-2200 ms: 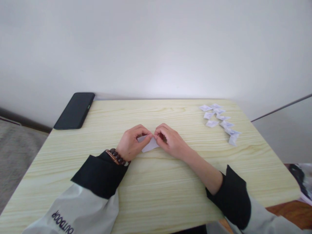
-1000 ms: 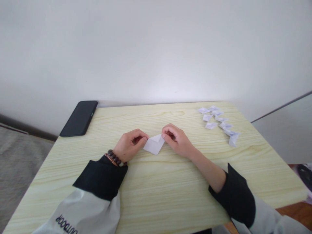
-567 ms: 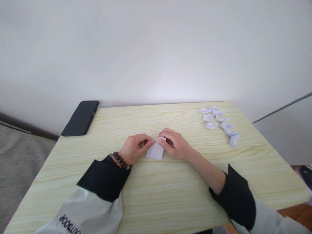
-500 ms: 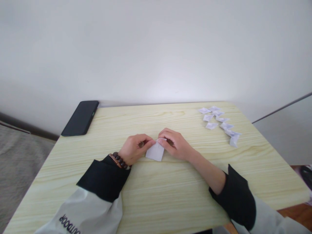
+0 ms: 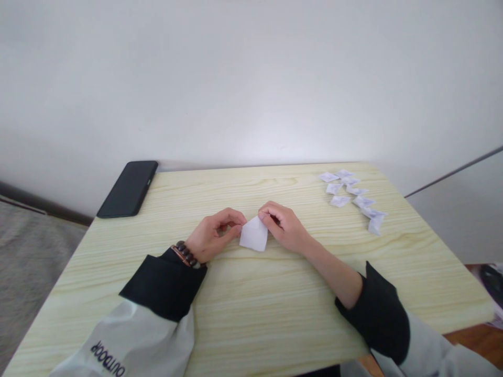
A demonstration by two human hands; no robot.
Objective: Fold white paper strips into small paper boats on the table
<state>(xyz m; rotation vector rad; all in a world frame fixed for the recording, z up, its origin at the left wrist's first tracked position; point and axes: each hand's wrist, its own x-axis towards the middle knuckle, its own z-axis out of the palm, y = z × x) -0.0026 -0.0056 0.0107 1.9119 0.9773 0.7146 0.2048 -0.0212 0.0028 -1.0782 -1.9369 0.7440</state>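
Note:
A small white folded paper (image 5: 254, 235) rests on the pale wooden table (image 5: 251, 298) between my two hands. My left hand (image 5: 214, 236), with a bead bracelet on its wrist, pinches the paper's left corner with curled fingers. At the paper's upper right edge, my right hand (image 5: 283, 226) grips it with closed fingers. Both sleeves are black with grey upper parts.
A black phone (image 5: 128, 188) lies at the table's far left corner, partly over the edge. Several small folded white paper pieces (image 5: 356, 196) are scattered at the far right. A white wall stands close behind the table.
The paper was unfolded from a tight pinch into a wider flat shape and turned a little. My hands drew slightly apart, then closed on its two sides again.

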